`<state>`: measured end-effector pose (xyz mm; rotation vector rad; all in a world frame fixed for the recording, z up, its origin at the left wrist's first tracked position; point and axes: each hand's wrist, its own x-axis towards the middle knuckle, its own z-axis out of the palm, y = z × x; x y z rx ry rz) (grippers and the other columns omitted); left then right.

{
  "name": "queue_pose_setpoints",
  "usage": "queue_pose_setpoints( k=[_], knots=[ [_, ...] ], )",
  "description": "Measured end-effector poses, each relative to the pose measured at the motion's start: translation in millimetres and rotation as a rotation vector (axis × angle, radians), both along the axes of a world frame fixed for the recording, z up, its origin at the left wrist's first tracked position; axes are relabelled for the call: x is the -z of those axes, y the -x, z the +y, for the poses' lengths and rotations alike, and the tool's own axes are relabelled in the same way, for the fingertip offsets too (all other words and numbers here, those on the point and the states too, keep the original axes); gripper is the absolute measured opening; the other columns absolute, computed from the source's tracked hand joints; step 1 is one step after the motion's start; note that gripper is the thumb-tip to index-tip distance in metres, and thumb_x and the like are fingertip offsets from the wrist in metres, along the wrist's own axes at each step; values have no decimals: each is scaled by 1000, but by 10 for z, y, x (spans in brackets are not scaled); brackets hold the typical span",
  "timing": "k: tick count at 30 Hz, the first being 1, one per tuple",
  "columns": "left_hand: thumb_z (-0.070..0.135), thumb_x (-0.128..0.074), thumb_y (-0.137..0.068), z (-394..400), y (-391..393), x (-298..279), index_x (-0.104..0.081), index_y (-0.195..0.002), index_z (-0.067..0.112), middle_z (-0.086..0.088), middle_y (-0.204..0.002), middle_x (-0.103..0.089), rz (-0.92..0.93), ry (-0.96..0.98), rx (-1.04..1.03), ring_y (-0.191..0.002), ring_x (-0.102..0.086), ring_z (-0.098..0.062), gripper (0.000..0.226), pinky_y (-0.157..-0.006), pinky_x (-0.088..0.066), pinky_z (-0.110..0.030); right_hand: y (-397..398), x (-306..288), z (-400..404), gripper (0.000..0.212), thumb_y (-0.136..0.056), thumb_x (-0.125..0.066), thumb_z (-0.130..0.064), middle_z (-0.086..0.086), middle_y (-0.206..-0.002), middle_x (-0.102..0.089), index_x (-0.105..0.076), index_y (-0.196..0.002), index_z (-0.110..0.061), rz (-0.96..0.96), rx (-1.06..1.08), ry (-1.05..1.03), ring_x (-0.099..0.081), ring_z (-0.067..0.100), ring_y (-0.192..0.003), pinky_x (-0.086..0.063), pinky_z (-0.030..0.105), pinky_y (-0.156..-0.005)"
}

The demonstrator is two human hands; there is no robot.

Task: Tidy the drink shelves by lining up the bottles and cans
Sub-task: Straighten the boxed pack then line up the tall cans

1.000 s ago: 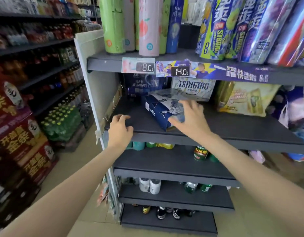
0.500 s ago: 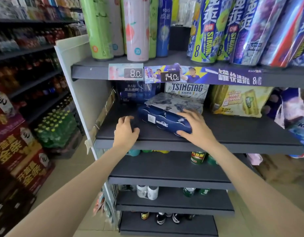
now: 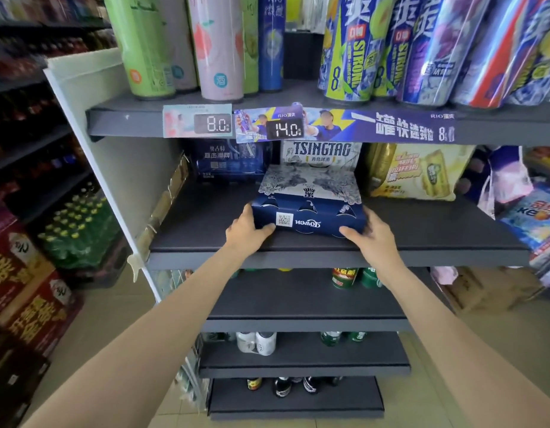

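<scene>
Both hands, left hand (image 3: 247, 228) and right hand (image 3: 372, 234), apparently grasp the blue pack (image 3: 309, 213) between their fingers.

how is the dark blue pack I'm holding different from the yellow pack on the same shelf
The dark blue pack lies flat near the shelf's front, with both hands on it: left hand, right hand. The yellow pack stands upright further back to the right, untouched. The blue one's label reads upside down; the yellow one's print is upright. Both sit on the same dark shelf.
</scene>
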<state>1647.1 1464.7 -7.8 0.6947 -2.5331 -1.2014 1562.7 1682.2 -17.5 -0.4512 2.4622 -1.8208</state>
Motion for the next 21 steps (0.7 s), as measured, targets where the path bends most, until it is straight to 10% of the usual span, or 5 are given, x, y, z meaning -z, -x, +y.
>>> queue_pose_setpoints(
  k=[16, 21],
  knots=[
    [46, -71, -74, 68, -315, -707, -31, -141, 30, -5, -115, -38, 509, -343, -17, -104, -46, -21, 80, -102, -41, -39, -259, -1178, -183, 20, -83, -70, -23, 7, -102, -69, -68, -99, -11, 206, 233, 142, -62, 21, -91, -49, 43, -90],
    [38, -69, -81, 44, -242, -736, -16, -145, 28, -5, -143, -37, 492, -424, 88, -132, -38, -23, 84, -104, -36, -28, -233, -1039, -228, 59, -81, -72, -22, -2, -117, -56, -46, -133, -14, 32, 43, 318, -51, 12, -109, -39, 21, -89]
  ],
)
